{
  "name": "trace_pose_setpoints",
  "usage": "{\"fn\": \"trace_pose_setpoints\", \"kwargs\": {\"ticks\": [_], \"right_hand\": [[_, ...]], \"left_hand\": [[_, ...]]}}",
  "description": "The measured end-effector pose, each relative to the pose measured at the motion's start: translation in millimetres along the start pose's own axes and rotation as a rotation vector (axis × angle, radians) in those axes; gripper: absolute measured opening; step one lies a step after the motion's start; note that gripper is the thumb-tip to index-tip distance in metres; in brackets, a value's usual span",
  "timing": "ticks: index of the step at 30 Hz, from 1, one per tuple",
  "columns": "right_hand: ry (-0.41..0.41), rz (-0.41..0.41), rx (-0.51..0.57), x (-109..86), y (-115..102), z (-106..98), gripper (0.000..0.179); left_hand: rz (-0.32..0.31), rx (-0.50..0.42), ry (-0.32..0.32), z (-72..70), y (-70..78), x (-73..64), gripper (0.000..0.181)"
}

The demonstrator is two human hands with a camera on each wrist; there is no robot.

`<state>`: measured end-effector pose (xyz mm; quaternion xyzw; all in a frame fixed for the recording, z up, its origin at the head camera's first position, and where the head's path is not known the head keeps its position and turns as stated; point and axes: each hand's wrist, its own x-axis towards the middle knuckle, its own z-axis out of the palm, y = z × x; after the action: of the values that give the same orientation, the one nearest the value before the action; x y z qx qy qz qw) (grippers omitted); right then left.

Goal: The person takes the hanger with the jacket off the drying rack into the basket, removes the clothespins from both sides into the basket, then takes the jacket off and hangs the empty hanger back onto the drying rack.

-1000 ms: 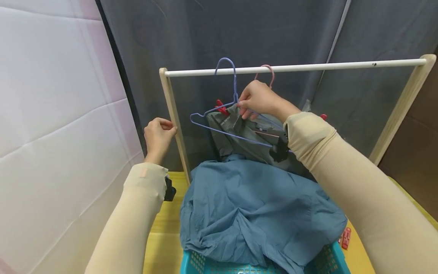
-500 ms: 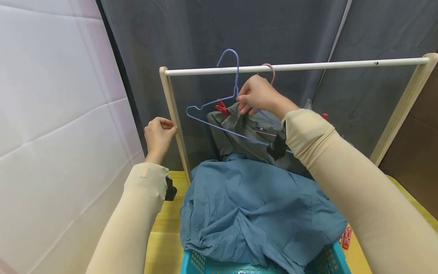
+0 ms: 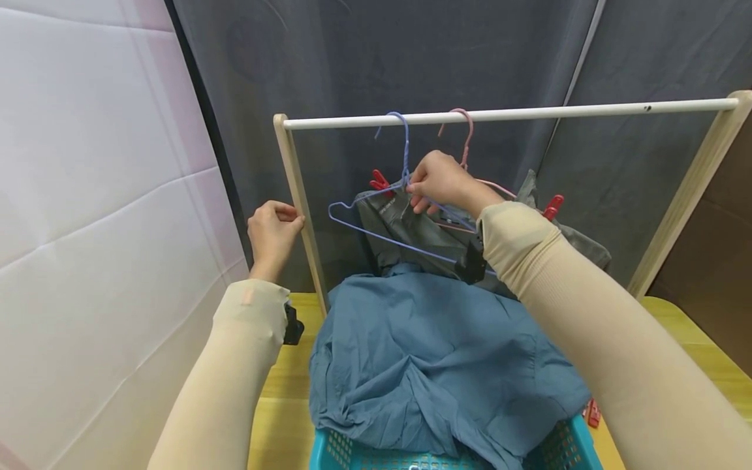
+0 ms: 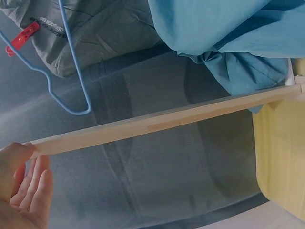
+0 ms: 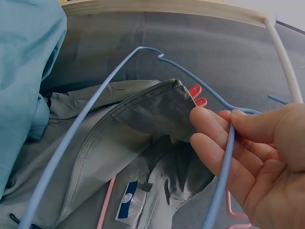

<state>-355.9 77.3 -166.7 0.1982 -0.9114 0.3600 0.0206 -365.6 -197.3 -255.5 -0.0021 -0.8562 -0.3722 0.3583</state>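
Note:
My right hand (image 3: 440, 179) pinches a blue wire clothes hanger (image 3: 407, 147) just below its hook, thumb against fingertips. The hook curves over the white rail (image 3: 587, 111) of a clothes rack, and the hanger's bare frame slants down to the right. My left hand (image 3: 273, 238) holds the rack's wooden post (image 4: 157, 123) at the left side, thumb on one face and fingers behind. Behind the blue hanger, a grey jacket (image 5: 138, 112) hangs on a pink hanger (image 3: 468, 140), fastened with red clothespins (image 3: 553, 206). My right hand and sleeve hide part of it.
Below the rack, a blue garment (image 3: 446, 352) lies heaped over a turquoise basket (image 3: 320, 450) on a yellow wooden table (image 3: 282, 378). Loose red clothespins (image 3: 593, 414) lie right of the basket. A white panel (image 3: 100, 215) stands close on the left.
My right hand has raised the blue hanger, hook above the rail, then lowered it so the hook sits around the rail. My left hand has stayed on the post.

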Motion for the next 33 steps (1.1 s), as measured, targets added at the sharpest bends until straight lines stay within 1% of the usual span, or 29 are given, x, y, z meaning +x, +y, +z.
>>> {"fn": "trace_pose_setpoints", "kwargs": {"ticks": [10,16,20,29,33], "right_hand": [[0.014,0.001,-0.03,-4.1,5.6,-4.9,0.022],[0.03,-0.006,-0.061,-8.5,8.6,-9.5,0.02],[0.033,0.001,-0.081,-12.5,10.1,-12.3,0.019],[0.002,0.003,-0.099,-19.3,12.2,-10.4,0.024],[0.001,-0.008,-0.113,-24.0,15.0,-10.3,0.024]], "left_hand": [[0.006,-0.004,-0.003,4.7,0.5,-0.4,0.017],[0.011,-0.004,-0.008,4.1,-1.2,-0.4,0.017],[0.014,0.002,0.0,3.7,-2.8,-0.2,0.017],[0.013,0.02,0.041,1.2,-7.9,-2.0,0.016],[0.021,0.025,0.04,-2.2,-9.7,-1.4,0.017]]}}
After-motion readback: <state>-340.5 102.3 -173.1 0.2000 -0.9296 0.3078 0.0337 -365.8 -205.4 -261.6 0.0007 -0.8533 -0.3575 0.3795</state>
